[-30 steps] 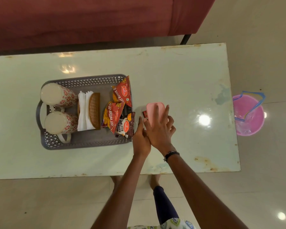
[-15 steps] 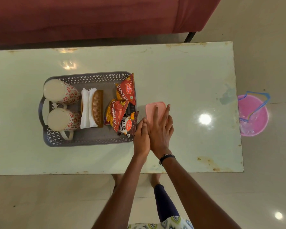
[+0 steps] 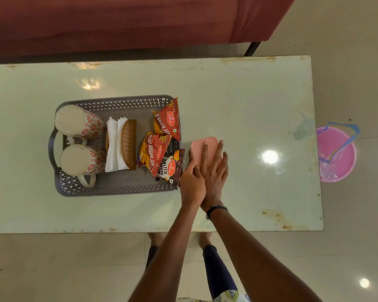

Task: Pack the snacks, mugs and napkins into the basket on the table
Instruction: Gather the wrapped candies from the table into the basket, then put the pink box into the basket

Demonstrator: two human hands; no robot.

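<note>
Right hand (image 3: 214, 171) pressed flat on small pink plastic box with rounded lid (image 3: 202, 147), fingers (image 3: 217, 152) stretched and a little apart, not curled around it. Left hand (image 3: 191, 182) against near-left side of same box, fingers together, thumb side touching right hand; grip not clear. Just left of fingertips, grey perforated plastic basket (image 3: 118, 189) on pale glossy table (image 3: 249, 105), holding two white mugs with red flower pattern (image 3: 81, 142), white paper napkins (image 3: 112, 147) in brown woven holder (image 3: 128, 144), and three red-and-dark snack packets (image 3: 162, 144) at basket end nearest hands.
</note>
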